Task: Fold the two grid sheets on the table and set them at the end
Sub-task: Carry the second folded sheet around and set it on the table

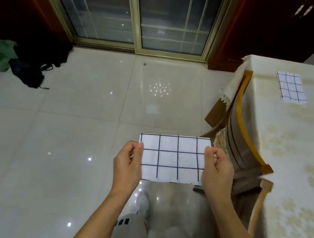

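A folded white sheet with a black grid (172,158) hangs in the air above the floor, left of the table. My left hand (128,160) pinches its left edge and my right hand (216,171) pinches its right edge, both with curled fingers. A second grid sheet (291,87), folded into a small rectangle, lies flat on the table (300,150) near its far end. Neither hand touches that one.
The table wears a cream patterned cloth at the right. Wooden chairs (240,131) stand tucked along its left side. Glossy floor tiles spread out to the left. A dark bag and green cloth (23,64) lie by the sliding glass door. My shoe (142,204) shows below.
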